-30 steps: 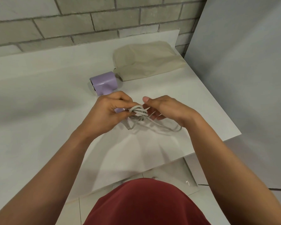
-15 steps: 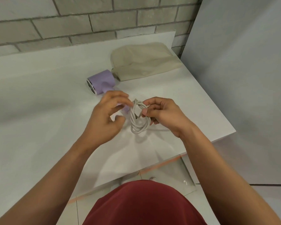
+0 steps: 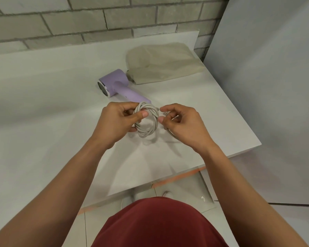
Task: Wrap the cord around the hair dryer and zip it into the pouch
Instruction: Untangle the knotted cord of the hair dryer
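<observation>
A lilac hair dryer (image 3: pixel 117 85) lies on its side on the white table (image 3: pixel 43 104), its handle pointing toward me. Its grey cord (image 3: pixel 151 124) is gathered into a round coil just in front of the handle's end. My left hand (image 3: pixel 117 123) grips the coil's left side, thumb across the loops. My right hand (image 3: pixel 181 122) pinches the plug end of the cord at the coil's right side, prongs showing between its fingers. A beige fabric pouch (image 3: pixel 163 63) lies flat behind the dryer, at the table's far right.
A grey brick wall (image 3: pixel 96 18) runs behind the table. A pale panel (image 3: pixel 266 77) stands along the table's right edge. The table's near edge is just in front of my body, with tiled floor (image 3: pixel 185 191) below.
The loose loops have been drawn into a tidy round coil. My left hand has taken hold of the coil, and my right hand has shifted to the plug end. The view moved closer.
</observation>
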`<state>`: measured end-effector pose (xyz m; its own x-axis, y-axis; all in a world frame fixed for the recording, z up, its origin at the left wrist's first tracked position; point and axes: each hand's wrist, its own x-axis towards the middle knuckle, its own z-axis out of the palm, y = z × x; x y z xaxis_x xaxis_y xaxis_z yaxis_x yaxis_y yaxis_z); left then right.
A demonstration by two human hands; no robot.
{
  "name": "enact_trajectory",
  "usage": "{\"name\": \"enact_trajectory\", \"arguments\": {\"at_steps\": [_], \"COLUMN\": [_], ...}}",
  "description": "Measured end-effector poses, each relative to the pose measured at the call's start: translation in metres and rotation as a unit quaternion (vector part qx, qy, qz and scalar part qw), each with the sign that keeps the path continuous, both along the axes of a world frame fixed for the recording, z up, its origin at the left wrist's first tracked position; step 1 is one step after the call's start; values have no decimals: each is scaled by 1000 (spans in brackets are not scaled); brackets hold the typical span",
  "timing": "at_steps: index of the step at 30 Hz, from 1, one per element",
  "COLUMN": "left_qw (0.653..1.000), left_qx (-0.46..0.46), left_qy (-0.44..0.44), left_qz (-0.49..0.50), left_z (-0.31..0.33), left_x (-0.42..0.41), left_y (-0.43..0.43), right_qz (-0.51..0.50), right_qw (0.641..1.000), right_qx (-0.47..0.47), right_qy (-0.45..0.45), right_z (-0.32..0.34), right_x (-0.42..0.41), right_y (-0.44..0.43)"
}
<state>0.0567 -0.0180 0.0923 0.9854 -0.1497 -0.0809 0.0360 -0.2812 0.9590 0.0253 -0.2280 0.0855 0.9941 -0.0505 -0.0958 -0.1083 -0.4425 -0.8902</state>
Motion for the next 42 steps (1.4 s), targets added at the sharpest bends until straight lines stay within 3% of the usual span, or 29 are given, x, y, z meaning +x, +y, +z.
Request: {"name": "enact_trajectory", "arguments": {"at_steps": [6,10,16,20,23,27,32,34,37,42], "left_qw": [997,991,972,978,987,990,996,992,977,966], "left_qx": [26,83,160,148,104,85,-19,24,151,169], "left_qy": [-63,-102,-169,-150,-120,-107,72,108,86,40], "left_qz": [38,29,6,1,4,-18,-48,-54,-124,-193], "left_z": [-3,-3,2,-1,0,2,18,27,35,42], "left_x": [0,4,-2,-4,-3,0,11,23,42,51], "left_y": [-5,-4,-16,-21,-24,-19,-12,-12,-9,-4], "right_qz": [-1,-41,-72,-87,-105,-33,25,42,44,49], "right_qw": [999,988,994,995,990,986,982,982,983,990], "right_qx": [42,142,80,44,-23,-97,-127,-126,-121,-89], "right_qy": [22,48,11,-20,-92,-129,-136,-133,-133,-101], "right_z": [4,3,-2,2,2,3,-2,-3,-6,-8], "right_x": [-1,1,2,11,15,18,21,21,23,26], "right_y": [0,2,9,13,20,16,14,16,20,15]}}
